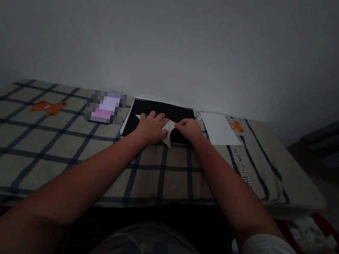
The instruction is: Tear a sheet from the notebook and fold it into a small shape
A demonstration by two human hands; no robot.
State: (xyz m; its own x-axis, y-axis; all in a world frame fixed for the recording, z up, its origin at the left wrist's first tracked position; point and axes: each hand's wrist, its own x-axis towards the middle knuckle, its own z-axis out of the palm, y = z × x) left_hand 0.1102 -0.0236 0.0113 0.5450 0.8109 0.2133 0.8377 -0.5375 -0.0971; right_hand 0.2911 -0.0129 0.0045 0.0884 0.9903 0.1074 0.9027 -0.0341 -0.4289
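Note:
A folded piece of white paper (168, 139) with pointed corners lies on a black pad (133, 126), one point reaching past the pad's near edge. Over its left part my left hand (152, 127) rests flat with the fingers spread, hiding some of the folds. My right hand (188, 129) is closed, thumb and forefinger pinching the paper's right-hand tip. A flat white sheet (221, 130) lies to the right of the pad, just beyond my right hand.
A phone with a lit, blurred screen (106, 107) lies left of the pad. The checked cloth (57, 138) covers the table, whose back edge meets a pale wall (184, 38). Below the table's right end stands a red bin (322, 224) with crumpled white stuff.

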